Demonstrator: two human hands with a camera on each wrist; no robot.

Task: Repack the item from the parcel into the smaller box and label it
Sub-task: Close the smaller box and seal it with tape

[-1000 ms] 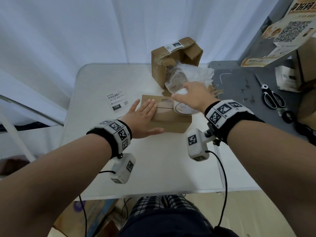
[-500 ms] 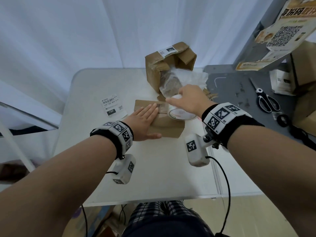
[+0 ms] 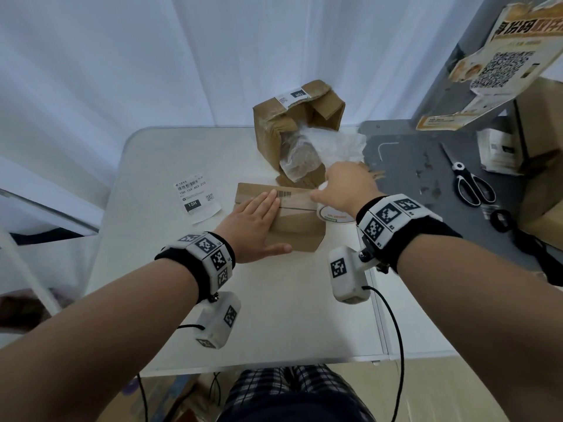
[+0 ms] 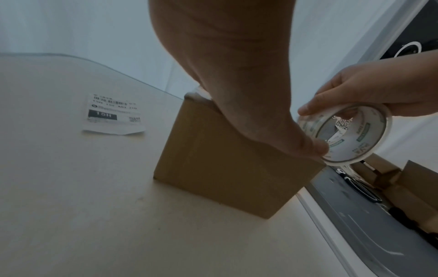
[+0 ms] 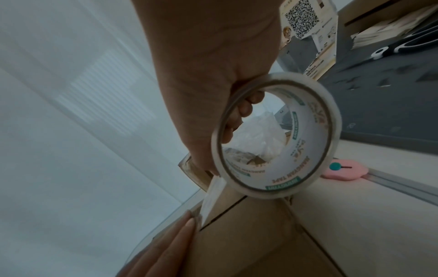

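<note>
A small brown box (image 3: 300, 228) (image 4: 227, 166) lies shut in the middle of the white table (image 3: 274, 315). My left hand (image 3: 259, 222) presses flat on its top, straight fingers (image 5: 166, 249) holding down the end of a clear tape strip along the flap seam. My right hand (image 3: 344, 187) grips a roll of clear tape (image 3: 333, 215) (image 4: 343, 135) (image 5: 277, 135) just over the box's right end, fingers through its core. A strip runs from the roll to the left fingers. The white shipping label (image 3: 196, 197) (image 4: 113, 112) lies on the table left of the box.
The opened larger parcel (image 3: 292, 123) stands behind with crumpled plastic wrap (image 3: 320, 150) spilling out. A pink cutter (image 5: 343, 170) lies on the table to the right. Scissors (image 3: 470, 185) and a black ring rest on the grey bench (image 3: 411, 166) beside cardboard boxes.
My right hand has drawn the tape roll a little to the right along the box top. My left hand stays pressed flat on the box. The head view has shifted slightly.
</note>
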